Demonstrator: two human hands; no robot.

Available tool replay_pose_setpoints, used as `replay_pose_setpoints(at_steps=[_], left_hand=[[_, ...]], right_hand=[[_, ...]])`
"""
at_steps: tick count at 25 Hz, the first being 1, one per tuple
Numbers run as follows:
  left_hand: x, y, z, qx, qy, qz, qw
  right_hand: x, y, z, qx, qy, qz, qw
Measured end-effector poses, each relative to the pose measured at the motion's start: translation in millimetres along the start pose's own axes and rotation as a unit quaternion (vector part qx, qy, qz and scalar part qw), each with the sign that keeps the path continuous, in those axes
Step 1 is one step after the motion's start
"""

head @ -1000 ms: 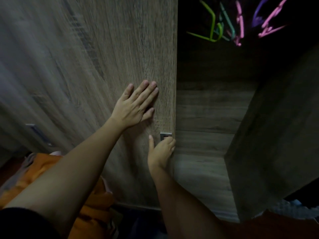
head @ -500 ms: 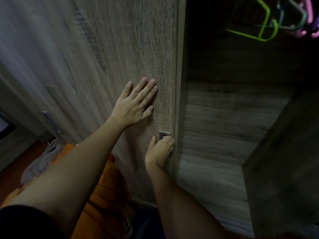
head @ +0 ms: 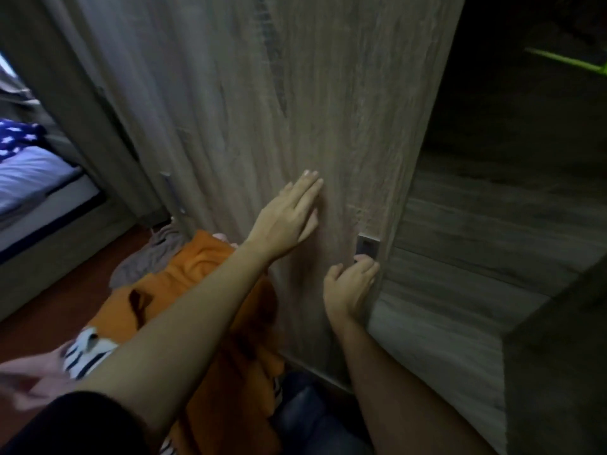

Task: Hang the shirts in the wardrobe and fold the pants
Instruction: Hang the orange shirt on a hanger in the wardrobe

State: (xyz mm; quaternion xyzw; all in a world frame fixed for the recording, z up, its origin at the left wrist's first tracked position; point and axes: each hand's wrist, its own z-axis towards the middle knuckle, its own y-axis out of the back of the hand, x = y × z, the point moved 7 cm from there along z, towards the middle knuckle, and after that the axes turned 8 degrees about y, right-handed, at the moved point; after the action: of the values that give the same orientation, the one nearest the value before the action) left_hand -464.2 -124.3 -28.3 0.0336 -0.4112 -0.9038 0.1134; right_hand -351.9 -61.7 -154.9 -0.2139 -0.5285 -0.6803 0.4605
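Note:
My left hand (head: 289,218) presses flat, fingers straight, on the face of the wooden wardrobe door (head: 295,93). Lower down, my right hand (head: 349,284) curls its fingers round the door's right edge, just under the small metal recessed handle (head: 368,246). To the right, the wardrobe's dark interior (head: 492,224) stands open, with one green hanger (head: 565,60) showing at the top. On the floor at the door's foot lies a pile of clothes: an orange garment (head: 197,277), a black-and-white striped one (head: 88,349), a grey one (head: 147,261) and blue jeans (head: 308,418).
A bed (head: 29,178) with pale bedding and a blue star-patterned cloth stands at the far left across a strip of red-brown floor. A wooden panel (head: 558,372) juts in at the lower right. A second door handle (head: 172,195) shows on the left.
The view has swung left: the bed came into sight and most hangers left the frame. Both hands stay on the door, and the left hand's fingers are now closer together.

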Motion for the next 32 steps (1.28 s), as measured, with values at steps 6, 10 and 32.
replay_pose_setpoints(at_steps=[6,10,32], left_hand=[[115.8,60.6,-129.5,0.061,0.308,0.077,0.946],[168.4,87.7,-210.4,0.198,0.558,0.078,0.802],[94.8,121.0,-115.3,0.233,0.411,-0.361,0.804]], right_hand=[[85.1,-56.2,-41.6,0.224,0.188,0.114,0.949],[142.2,-106.2,-75.6,0.366,0.259,0.067,0.891],[242.7,30.5,-30.5,0.374,0.103,0.541,0.747]])
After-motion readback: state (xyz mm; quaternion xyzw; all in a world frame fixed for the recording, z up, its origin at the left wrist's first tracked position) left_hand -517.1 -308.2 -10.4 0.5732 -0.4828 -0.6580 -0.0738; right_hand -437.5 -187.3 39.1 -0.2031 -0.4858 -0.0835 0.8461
